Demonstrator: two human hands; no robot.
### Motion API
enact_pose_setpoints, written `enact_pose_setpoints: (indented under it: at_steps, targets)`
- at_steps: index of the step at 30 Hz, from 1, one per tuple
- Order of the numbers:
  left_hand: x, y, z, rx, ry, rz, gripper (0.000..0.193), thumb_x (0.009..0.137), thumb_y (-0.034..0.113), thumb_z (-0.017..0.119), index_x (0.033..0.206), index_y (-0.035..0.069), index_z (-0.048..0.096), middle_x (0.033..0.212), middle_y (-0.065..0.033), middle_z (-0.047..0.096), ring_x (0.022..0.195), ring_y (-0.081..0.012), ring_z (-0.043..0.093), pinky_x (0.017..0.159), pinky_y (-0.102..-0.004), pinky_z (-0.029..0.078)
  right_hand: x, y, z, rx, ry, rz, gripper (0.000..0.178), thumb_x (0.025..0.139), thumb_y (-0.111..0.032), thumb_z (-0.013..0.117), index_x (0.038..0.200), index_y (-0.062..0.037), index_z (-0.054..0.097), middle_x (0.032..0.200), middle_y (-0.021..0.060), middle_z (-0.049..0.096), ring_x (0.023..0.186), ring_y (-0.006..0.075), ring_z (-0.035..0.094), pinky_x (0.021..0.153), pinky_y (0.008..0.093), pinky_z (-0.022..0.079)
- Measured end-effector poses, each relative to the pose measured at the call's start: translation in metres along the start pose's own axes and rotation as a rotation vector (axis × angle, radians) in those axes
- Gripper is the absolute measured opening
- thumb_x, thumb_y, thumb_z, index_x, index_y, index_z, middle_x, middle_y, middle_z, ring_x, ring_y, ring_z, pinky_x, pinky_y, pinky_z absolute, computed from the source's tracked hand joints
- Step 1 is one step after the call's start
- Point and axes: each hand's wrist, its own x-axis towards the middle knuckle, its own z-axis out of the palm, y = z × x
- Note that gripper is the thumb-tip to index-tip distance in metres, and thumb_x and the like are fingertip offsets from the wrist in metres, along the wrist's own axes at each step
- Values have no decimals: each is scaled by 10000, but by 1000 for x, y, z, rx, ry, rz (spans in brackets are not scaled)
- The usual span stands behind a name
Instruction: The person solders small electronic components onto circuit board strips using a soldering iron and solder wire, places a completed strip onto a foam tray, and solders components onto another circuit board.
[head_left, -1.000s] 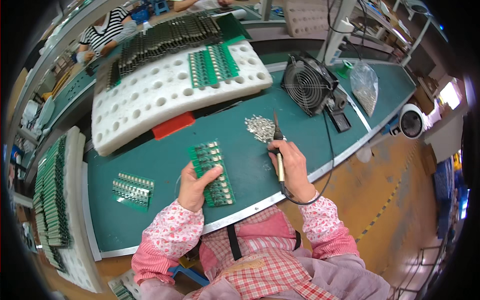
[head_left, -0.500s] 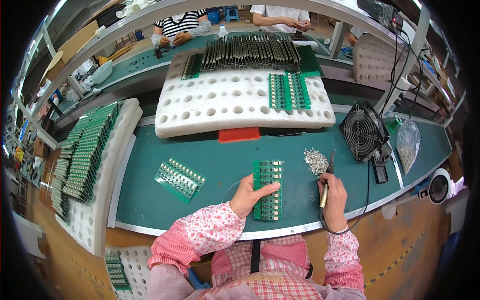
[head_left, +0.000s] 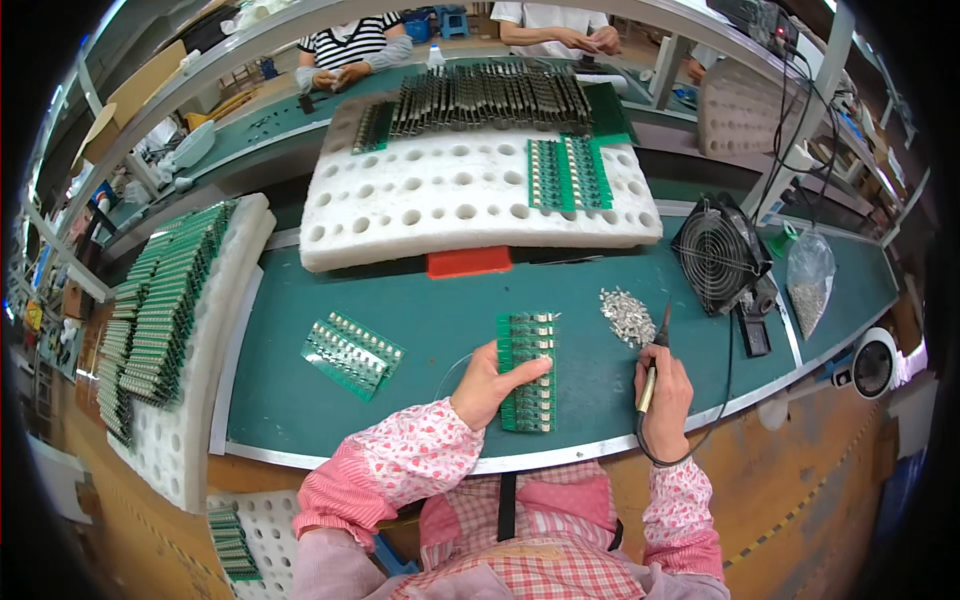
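My left hand (head_left: 487, 384) grips a green circuit board panel (head_left: 527, 410) by its left side, thumb across the top face. A column of small pale parts runs down this panel. In my right hand (head_left: 664, 400) is a soldering iron (head_left: 650, 382), held like a pen with its dark tip pointing up and away. Just past that tip lies a heap of small silvery-white parts (head_left: 627, 317) on the green bench mat (head_left: 440, 300). Left of my left hand, two overlapping green circuit boards (head_left: 353, 355) rest flat on the mat.
A white foam block (head_left: 400, 235) at the back carries rows of upright boards; another foam block (head_left: 215, 370) stands left, full of boards. To the right are a black fan (head_left: 716, 252), a bag of small parts (head_left: 808, 290) and the iron's cable. Two people sit across the bench.
The whole view has shifted slightly, moving the scene a little left and up. Both hands keep their holds on the panel and the iron.
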Motion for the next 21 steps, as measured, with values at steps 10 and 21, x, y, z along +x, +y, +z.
enact_pose_setpoints:
  at_steps: [10,21]
  targets:
    - [-2,2,1,91,15,48,251,869,87,706,1087,21,602,964,-29,671,830,-90,628,729,-260,529,-6,-74,9,1421,-10,571,327,847,54,685,1076,-54,477,922,94,667,844,128,654,760,251,548]
    - [-8,-1,4,175,3,161,285,859,70,704,1108,-6,590,1017,-50,676,892,-95,626,789,-270,517,-4,-100,32,1557,55,669,394,856,31,688,1146,-58,437,931,80,634,876,125,623,808,250,514]
